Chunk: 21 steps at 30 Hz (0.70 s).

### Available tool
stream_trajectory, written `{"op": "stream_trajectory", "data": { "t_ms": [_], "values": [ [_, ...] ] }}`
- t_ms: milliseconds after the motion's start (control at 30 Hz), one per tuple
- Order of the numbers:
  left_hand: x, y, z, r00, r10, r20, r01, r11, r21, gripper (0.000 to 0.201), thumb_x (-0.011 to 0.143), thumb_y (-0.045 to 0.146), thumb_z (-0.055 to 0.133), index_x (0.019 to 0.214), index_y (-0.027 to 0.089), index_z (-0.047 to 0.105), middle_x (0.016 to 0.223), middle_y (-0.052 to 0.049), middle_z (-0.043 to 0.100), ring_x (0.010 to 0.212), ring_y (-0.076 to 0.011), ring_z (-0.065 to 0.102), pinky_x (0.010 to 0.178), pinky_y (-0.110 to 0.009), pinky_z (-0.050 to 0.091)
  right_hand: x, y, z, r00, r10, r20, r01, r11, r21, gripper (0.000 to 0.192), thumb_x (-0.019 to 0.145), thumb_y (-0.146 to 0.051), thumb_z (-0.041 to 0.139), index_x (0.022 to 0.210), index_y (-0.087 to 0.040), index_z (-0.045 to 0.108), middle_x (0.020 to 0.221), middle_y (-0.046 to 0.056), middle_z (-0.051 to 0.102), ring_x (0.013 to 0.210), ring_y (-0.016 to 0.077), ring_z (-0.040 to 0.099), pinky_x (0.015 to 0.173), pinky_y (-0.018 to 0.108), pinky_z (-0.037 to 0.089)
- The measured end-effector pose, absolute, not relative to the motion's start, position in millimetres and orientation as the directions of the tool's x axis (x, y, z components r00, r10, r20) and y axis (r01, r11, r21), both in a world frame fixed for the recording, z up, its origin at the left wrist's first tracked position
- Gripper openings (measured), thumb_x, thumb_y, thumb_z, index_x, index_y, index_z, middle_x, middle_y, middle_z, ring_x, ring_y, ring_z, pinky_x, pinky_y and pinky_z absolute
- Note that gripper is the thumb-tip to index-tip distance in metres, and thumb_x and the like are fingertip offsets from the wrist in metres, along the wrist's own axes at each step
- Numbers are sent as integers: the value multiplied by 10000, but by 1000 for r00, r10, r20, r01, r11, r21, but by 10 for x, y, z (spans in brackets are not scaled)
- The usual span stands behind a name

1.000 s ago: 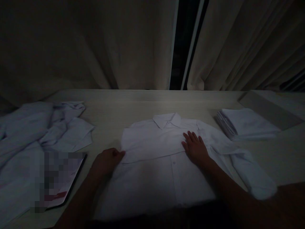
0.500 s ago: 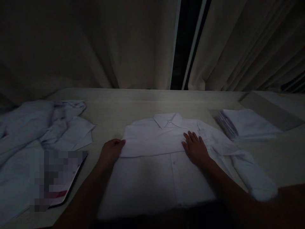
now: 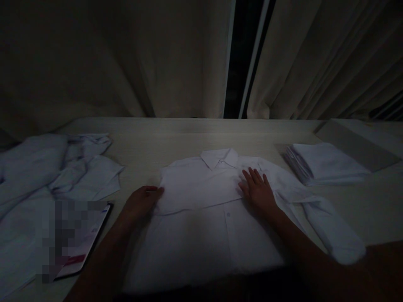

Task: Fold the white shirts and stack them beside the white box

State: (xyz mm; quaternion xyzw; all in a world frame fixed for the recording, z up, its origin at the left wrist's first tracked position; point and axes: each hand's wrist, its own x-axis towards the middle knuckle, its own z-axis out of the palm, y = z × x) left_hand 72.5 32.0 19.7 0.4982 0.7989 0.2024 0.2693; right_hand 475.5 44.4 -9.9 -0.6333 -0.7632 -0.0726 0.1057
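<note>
Head view: both hands, left hand point(image 3: 140, 203) and right hand point(image 3: 258, 191), flat on white shirt point(image 3: 201, 218).

A shirt point(image 3: 204, 218) lies mid-desk point(image 3: 176, 134), collar away. Left of it sits a heap of clothes point(image 3: 53, 176), a card point(image 3: 78, 239) before the heap. A folded stack point(image 3: 324, 163) lies right; curtains point(image 3: 126, 58) hang behind.

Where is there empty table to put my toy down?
Bare table runs along the back, between the curtains and the shirt's collar. A smaller gap lies between the crumpled shirts and the spread shirt. The near side is crowded with cloth and arms.
</note>
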Motion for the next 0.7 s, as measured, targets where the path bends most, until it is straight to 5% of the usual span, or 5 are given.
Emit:
{"op": "stream_trajectory", "data": {
  "t_ms": [133,233,433,700],
  "values": [
    [775,496,183,-403,903,-152,690,409,597,693,808,739,398,931,138,722,964,-173,728,919,-318,675,754,-407,506,4640,376,-84,-218,943,253,973,230,-18,624,1011,-542,210,1501,-186,359,1586,112,277,1466,288,224,1178,515,170],
    [816,679,149,-455,885,-99,651,406,641,646,772,725,488,911,147,740,953,-159,731,947,-324,665,790,-424,500,4552,310,-153,-262,945,198,962,273,-28,626,1006,-557,221,1509,-205,346,1588,100,275,1463,293,230,1172,516,196],
    [923,848,154,-569,815,-111,328,349,878,570,595,456,793,1075,167,690,974,-101,731,829,-217,679,728,-335,513,4505,241,-238,-310,941,135,947,318,-42,605,1005,-562,223,1504,-244,348,1586,69,289,1468,292,215,1173,528,201],
    [847,954,19,-626,764,-157,22,218,976,551,504,240,803,1029,154,658,883,-76,704,689,-162,641,602,-291,503,4511,257,-257,-314,941,122,947,320,-33,602,1003,-559,229,1508,-249,339,1590,58,280,1471,292,203,1176,529,194]
  ]
}}
